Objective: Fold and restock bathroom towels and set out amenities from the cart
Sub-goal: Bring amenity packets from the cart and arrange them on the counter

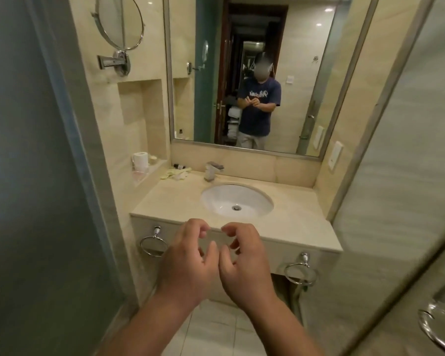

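I see left hand (188,258) and right hand (244,263) raised side by side before vanity, fingers loosely curled, grasping nothing, fingertips near each other. Beyond: chrome towel ring (153,237) left on vanity front, second chrome ring (297,264) right. Beige marble counter (301,211), white oval sink (237,200), chrome faucet (212,170). Pale green amenity packets (176,173) and small dark bottle (179,166) at back left, near white toilet roll (140,159). Framed wall mirror (306,73) reflects white towels (233,113) stacked behind me.
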